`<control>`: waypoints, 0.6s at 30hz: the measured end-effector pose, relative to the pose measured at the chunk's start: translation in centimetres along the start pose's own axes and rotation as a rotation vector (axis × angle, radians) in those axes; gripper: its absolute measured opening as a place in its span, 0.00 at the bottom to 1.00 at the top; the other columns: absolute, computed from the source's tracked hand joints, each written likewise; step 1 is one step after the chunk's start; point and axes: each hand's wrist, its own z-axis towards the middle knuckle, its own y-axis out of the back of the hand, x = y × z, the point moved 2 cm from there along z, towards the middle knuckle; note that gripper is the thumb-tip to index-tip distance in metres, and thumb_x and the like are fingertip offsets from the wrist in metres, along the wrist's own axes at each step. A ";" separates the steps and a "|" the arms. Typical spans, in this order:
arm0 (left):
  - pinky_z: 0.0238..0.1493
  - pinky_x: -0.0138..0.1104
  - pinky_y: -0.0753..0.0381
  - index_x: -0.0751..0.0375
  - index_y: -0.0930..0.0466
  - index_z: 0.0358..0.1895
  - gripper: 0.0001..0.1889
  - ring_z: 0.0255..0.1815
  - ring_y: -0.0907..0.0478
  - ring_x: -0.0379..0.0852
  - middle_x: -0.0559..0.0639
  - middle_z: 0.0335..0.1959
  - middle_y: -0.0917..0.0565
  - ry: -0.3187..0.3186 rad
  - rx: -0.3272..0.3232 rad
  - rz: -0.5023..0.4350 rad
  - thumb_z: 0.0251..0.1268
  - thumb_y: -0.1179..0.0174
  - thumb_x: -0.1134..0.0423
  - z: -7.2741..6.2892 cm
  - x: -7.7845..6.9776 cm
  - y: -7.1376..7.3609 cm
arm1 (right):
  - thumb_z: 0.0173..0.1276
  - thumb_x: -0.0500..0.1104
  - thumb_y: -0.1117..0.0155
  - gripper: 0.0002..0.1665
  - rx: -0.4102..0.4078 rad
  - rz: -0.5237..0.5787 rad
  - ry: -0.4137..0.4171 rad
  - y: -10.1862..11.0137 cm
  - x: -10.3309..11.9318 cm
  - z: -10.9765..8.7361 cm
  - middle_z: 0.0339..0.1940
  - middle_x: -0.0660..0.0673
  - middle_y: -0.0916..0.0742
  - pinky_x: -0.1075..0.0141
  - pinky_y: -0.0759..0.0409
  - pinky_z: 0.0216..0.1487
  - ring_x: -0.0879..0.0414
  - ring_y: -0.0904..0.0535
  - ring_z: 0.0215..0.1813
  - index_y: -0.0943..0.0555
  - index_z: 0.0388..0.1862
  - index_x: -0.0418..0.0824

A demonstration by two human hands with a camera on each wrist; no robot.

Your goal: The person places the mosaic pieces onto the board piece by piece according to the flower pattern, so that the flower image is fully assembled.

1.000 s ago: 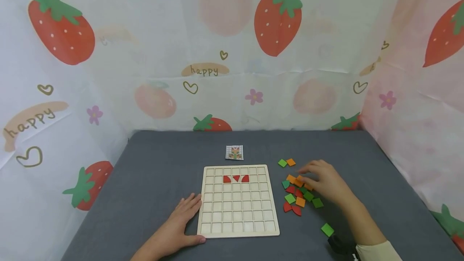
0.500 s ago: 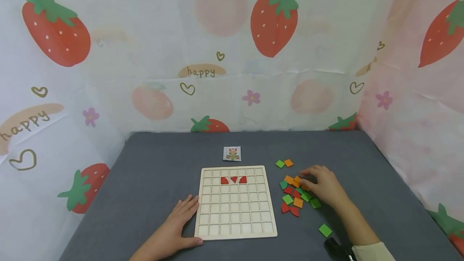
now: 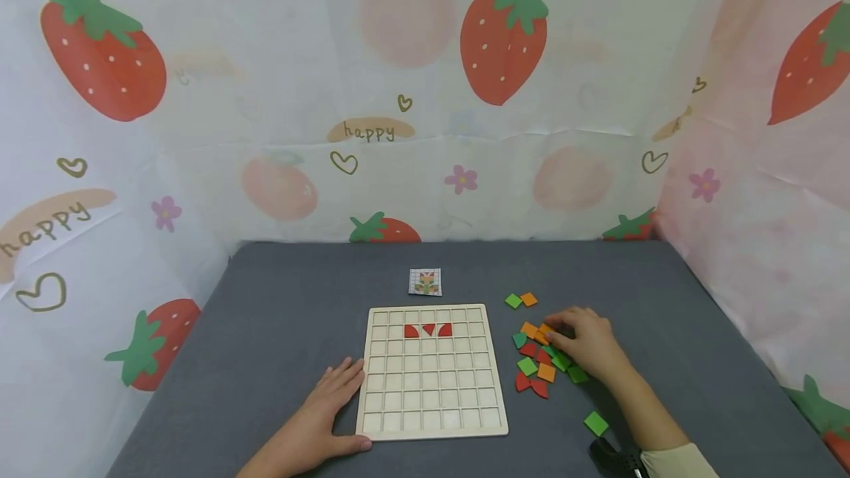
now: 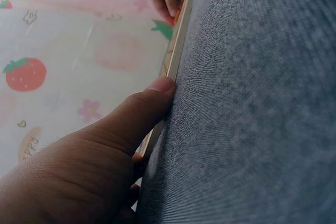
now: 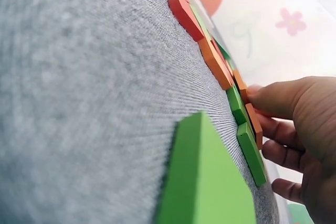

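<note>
My left hand (image 3: 325, 413) lies along the left edge of a pale wooden grid board (image 3: 430, 436), its thumb at the near corner and fingertips at the side. In the left wrist view that thumb (image 4: 137, 109) presses the board's rim. Three red pieces sit in one upper row, among them a red triangle (image 3: 429, 329). To the right of the board, my right hand (image 3: 587, 341) pinches an orange square tile (image 3: 544, 330) at the pile, thumb and forefinger at its edges. The right wrist view shows the thumb (image 5: 275, 98) against orange wood; the forefinger's contact is hidden there.
A small printed pattern card (image 3: 425, 282) lies beyond the board. Green, orange and red tiles cluster right of it, including a red piece (image 3: 539, 388). One light green tile (image 3: 596, 423) lies apart, near the black wrist strap (image 3: 614, 456). Strawberry-print cloth surrounds the grey table.
My right hand has lowered slightly toward the orange tiles and its fingers have drawn closer together. The head view shifted a little. My left hand keeps its place on the board.
</note>
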 end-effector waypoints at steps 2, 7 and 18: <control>0.79 0.49 0.64 0.65 0.41 0.80 0.59 0.85 0.58 0.59 0.54 0.84 0.46 0.001 0.000 0.000 0.51 0.28 0.31 0.0 0.0 0.0 | 0.68 0.46 0.27 0.15 0.001 0.006 -0.003 -0.1 0.1 0.0 0.50 0.43 0.12 0.34 0.33 0.59 0.42 0.22 0.54 0.11 0.52 0.43; 0.79 0.50 0.64 0.66 0.41 0.80 0.59 0.85 0.58 0.60 0.54 0.84 0.46 0.004 0.003 -0.009 0.52 0.28 0.32 -0.1 -0.2 0.1 | 0.68 0.44 0.27 0.14 -0.005 0.026 -0.005 -0.2 0.3 0.0 0.49 0.44 0.11 0.34 0.33 0.59 0.40 0.21 0.55 0.11 0.51 0.43; 0.80 0.52 0.63 0.65 0.42 0.80 0.59 0.85 0.58 0.60 0.54 0.84 0.46 0.005 0.007 -0.005 0.52 0.28 0.32 0.0 -0.1 0.0 | 0.66 0.43 0.26 0.13 -0.028 0.059 0.000 0.3 0.6 0.1 0.49 0.43 0.12 0.34 0.34 0.62 0.42 0.21 0.53 0.11 0.49 0.43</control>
